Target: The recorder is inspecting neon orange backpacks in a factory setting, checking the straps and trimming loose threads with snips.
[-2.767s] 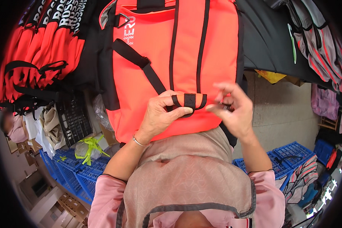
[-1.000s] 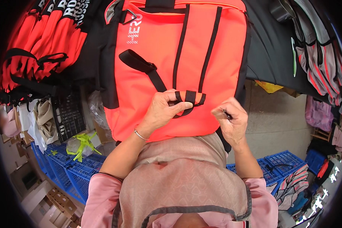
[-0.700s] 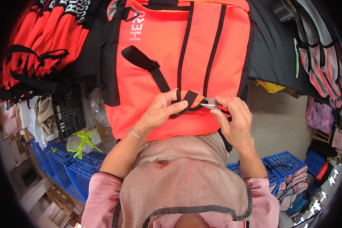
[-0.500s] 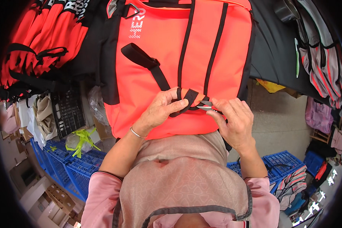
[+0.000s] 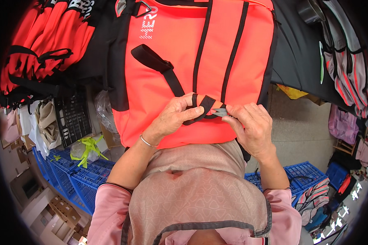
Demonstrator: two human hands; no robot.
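Note:
A bright orange-red backpack (image 5: 163,81) with black trim lies in front of me, its lower edge against my apron. My left hand (image 5: 176,116) pinches a black webbing strap (image 5: 207,105) at the lower end of the backpack's shoulder strap (image 5: 218,53). From my right hand (image 5: 251,124) stick out the short metal blades of thread snips (image 5: 220,112), their tips at the edge of that webbing. The fingers are closed around the snips and hide the handle. Another black strap with a looped end (image 5: 151,59) lies loose across the backpack, left of the shoulder strap.
Red-and-black straps (image 5: 49,45) are piled at the far left, grey ones with orange stripes (image 5: 349,69) at the far right. A metal cup (image 5: 310,11) lies on the black-covered table (image 5: 294,53). Blue plastic crates (image 5: 88,179) stand low on both sides of me.
The snips' blades have shifted slightly left and up, closer to the webbing, and my right hand has turned a little. The backpack has moved slightly. My left hand keeps its grip.

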